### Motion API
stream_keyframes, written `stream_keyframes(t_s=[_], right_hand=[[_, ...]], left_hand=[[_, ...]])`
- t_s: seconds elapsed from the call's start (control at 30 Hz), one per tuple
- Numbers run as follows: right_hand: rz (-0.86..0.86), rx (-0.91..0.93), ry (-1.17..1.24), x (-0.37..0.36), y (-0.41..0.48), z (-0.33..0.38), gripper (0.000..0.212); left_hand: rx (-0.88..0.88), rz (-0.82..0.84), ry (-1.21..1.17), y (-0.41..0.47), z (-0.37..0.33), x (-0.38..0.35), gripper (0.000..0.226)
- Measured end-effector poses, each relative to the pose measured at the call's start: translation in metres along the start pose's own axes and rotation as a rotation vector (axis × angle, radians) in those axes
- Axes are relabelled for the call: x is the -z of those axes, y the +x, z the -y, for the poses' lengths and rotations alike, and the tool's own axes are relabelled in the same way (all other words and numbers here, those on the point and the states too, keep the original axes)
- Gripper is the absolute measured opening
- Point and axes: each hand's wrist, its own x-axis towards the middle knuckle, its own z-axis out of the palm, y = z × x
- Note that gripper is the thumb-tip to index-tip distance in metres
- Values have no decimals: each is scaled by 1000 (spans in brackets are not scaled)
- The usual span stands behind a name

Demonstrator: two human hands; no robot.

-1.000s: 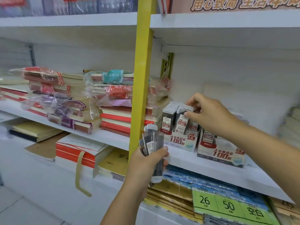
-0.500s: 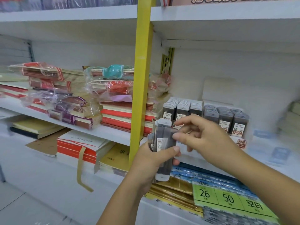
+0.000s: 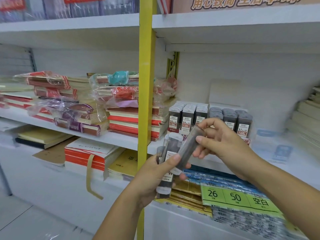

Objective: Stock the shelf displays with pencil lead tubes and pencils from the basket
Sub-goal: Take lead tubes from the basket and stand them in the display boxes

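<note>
My left hand [image 3: 152, 177] grips a bundle of several dark pencil lead tubes [image 3: 170, 149] with white caps, held upright in front of the yellow post. My right hand [image 3: 223, 141] pinches one lead tube [image 3: 187, 148], tilted, its lower end still among the bundle. Behind my hands, on the middle shelf, stand two display boxes: a left display of 0.5 lead tubes [image 3: 187, 116] and a right display of 0.7 lead tubes [image 3: 232, 116], both filled in rows. No basket or pencils are in view.
A yellow upright post [image 3: 146, 84] divides the shelving. Stacks of wrapped notebooks [image 3: 119, 104] fill the middle shelf at left. Paper packs with a green 26/50 label [image 3: 233, 196] lie on the lower shelf. A white shelf board [image 3: 233, 19] hangs overhead.
My right hand came back from the 0.5 display to the bundle in my left hand, took hold of one tube and is drawing it out at a slant. The left hand rose slightly.
</note>
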Motion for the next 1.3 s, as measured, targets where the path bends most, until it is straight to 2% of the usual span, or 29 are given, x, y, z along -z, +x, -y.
stream_keyframes(t_s=[0.13,0.23,0.4,0.6,0.7,0.77,0.83,0.9,0.97,1.07,1.17,1.3], right_hand=[[0,10,-74,-2,-7,-4,27],[-41,7,-104,1,-8,-8,11],[-41,-71,-192,10,-14,-20,33],[41,-104,-291,4,-11,-20,43],[172,-148,-281,-1,-6,-15,61],[298,-170,-349,-4,-3,-14,81],[351,-166,-407,-8,0,-12,91],[294,-111,-412,-11,5,-7,90],[136,6,-395,-11,14,1,80],[-130,232,-443,-8,35,18,54],[-266,425,-529,-10,59,29,41],[-267,512,-709,-18,79,32,39]], left_hand=[[2,-103,73,2,2,2,61],[-2,-157,17,4,4,4,57],[-69,-264,-154,7,3,8,56],[-61,-306,-104,11,5,8,24],[-70,-275,-85,13,2,6,22],[-87,-251,-81,16,0,4,21],[-98,-238,-85,18,-3,4,24],[-111,-243,-96,18,-6,5,40],[-123,-291,-84,19,-7,10,46],[-126,-369,-15,21,-6,21,11],[-136,-370,9,23,-5,27,18],[-109,-299,39,23,-6,28,14]])
